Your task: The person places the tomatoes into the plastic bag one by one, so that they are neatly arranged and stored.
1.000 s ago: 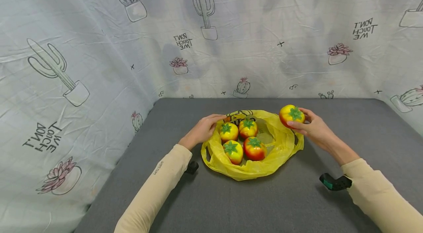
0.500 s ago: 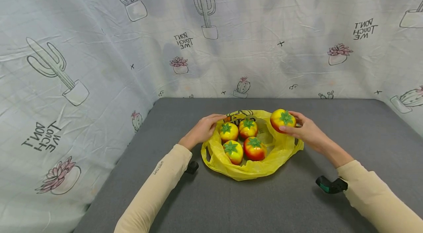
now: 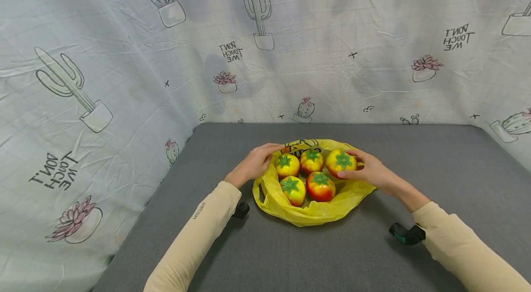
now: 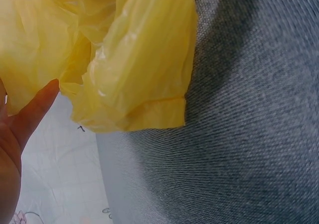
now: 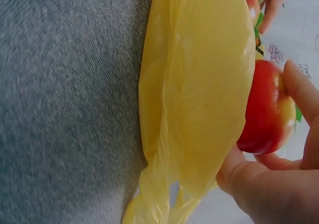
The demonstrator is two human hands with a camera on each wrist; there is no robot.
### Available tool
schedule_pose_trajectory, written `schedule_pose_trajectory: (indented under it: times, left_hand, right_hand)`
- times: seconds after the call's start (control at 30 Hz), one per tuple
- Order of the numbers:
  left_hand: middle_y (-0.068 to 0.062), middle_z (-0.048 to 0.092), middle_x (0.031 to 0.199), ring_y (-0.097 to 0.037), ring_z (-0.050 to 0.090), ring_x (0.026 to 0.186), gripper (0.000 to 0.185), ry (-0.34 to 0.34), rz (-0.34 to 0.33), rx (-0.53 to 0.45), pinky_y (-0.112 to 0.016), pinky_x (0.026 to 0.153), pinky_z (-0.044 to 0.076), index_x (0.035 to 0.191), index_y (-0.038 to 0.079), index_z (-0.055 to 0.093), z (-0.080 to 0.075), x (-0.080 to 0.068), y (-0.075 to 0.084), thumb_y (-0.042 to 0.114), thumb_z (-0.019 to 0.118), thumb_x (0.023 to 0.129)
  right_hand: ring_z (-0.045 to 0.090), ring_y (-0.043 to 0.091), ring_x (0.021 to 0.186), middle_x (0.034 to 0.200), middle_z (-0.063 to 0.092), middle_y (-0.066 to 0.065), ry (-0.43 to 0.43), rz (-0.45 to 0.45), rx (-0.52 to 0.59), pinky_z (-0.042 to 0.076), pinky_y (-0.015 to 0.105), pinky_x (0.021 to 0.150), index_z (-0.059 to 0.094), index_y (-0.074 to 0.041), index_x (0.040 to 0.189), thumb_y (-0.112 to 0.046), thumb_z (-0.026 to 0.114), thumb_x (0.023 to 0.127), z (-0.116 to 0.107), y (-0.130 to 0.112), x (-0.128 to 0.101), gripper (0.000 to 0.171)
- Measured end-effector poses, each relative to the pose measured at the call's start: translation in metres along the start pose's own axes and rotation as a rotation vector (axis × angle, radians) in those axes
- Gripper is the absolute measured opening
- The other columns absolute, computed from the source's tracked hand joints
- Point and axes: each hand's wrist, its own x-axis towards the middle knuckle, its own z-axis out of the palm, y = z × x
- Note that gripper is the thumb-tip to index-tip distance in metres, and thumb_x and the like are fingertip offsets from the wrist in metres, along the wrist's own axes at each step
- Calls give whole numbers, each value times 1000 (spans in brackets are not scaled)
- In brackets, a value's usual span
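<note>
In the head view a yellow plastic bag [image 3: 319, 214] lies spread with its mouth up. Several yellow-and-red tomatoes with green leafy tops sit inside, among them a redder tomato [image 3: 320, 190] near the front. My left hand [image 3: 258, 159] holds the bag's left rim; in the left wrist view the thumb [image 4: 37, 109] lies against the plastic. Fingers and thumb of my right hand [image 3: 375, 173] grip another tomato [image 3: 338, 160] over the bag's right part. The right wrist view shows this tomato [image 5: 266, 109] just past the bag's side wall [image 5: 204, 84], its lower part hidden by the plastic.
Everything rests on a dark grey cloth-covered table [image 3: 332, 259]. A pale curtain [image 3: 298, 66] printed with cacti hangs behind and to the left. Black devices, such as the right one [image 3: 406, 234], are strapped at both wrists. A bag handle loop [image 3: 258, 190] sticks out at the left.
My right hand has carried its tomato left and down, from beyond the bag's right rim to beside the other tomatoes. The left hand has stayed at the rim.
</note>
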Motion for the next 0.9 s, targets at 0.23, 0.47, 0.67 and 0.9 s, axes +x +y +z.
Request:
schedule_pose_trajectory:
  times: [0.23,0.47,0.67,0.9]
  left_hand:
    - [-11,51,136,-23,54,106,48,7,18,0,-31,76,42,138,7,51,1,0,-2,-10,48,93]
    - [-11,51,136,-22,53,106,49,7,15,-9,-31,76,42,138,8,51,1,1,-2,-11,48,92]
    - [-11,50,137,-22,53,106,49,4,13,-7,-31,75,42,138,7,51,1,1,-2,-11,48,93]
    - [-11,50,136,-23,53,108,49,7,15,-3,-31,76,43,138,7,51,1,1,-2,-11,48,92]
  right_hand:
    - [29,45,129,145,23,33,15,44,-67,31,57,100,19,5,149,-42,67,88,8,-1,4,91]
    - [40,43,120,140,31,33,29,28,-140,37,54,96,23,7,147,-43,66,88,13,0,7,88]
    - [41,43,119,139,33,34,35,30,-177,37,55,96,25,4,146,-44,67,88,16,3,10,87]
    - [44,42,116,136,36,34,31,33,-211,36,55,96,26,5,145,-45,68,86,18,5,11,89]
